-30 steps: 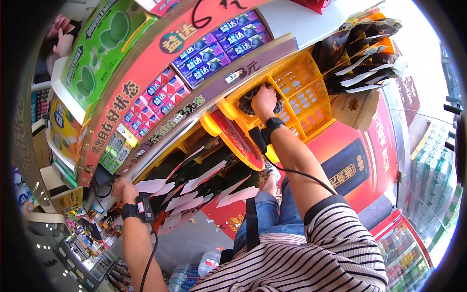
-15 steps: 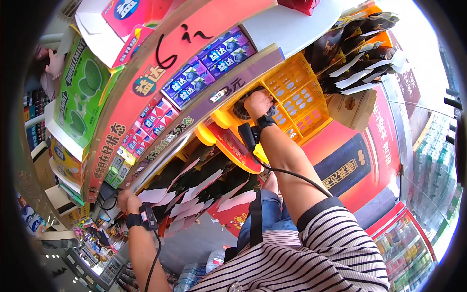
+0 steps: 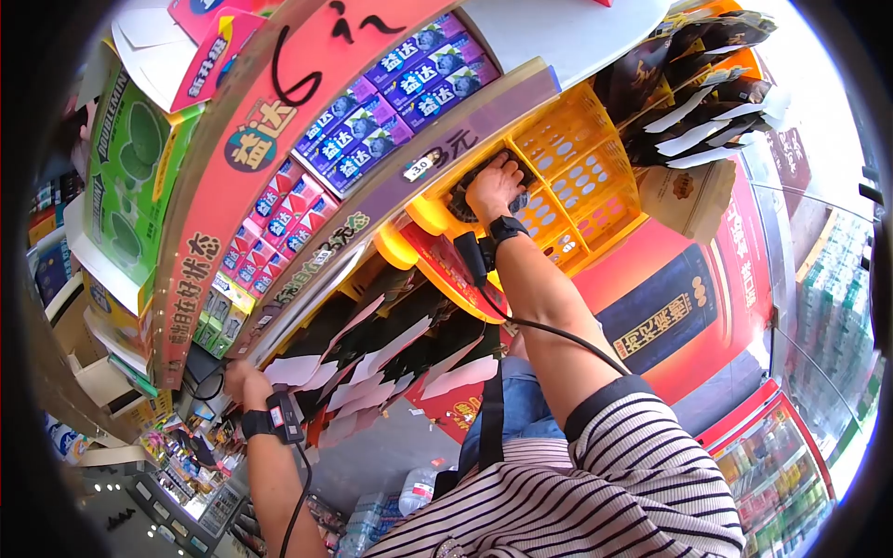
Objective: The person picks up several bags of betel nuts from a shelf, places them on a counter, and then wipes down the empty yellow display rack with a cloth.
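My right hand [image 3: 496, 189] reaches into the yellow divided tray [image 3: 569, 244], its fingers bent and pressed onto a dark package [image 3: 460, 198] in the tray's left compartment. Most of that package lies under the hand. At the lower left end of the gum rack, my left hand [image 3: 244, 383] is up against the rack's edge beside a black cable [image 3: 203, 389]; its fingertips are hidden. Both wrists wear black straps with small wired devices.
Blue-purple gum packs [image 3: 400, 79] and red gum packs [image 3: 279, 223] fill the curved rack. Dark packets with paper flaps [image 3: 363, 358] hang below the tray, more [image 3: 698, 102] at upper right. A glass-front fridge [image 3: 777, 465] stands at lower right.
The view has shifted slightly, with the rack appearing closer. My right hand's fingers now show more plainly over the dark package. My left hand stays at the rack's end.
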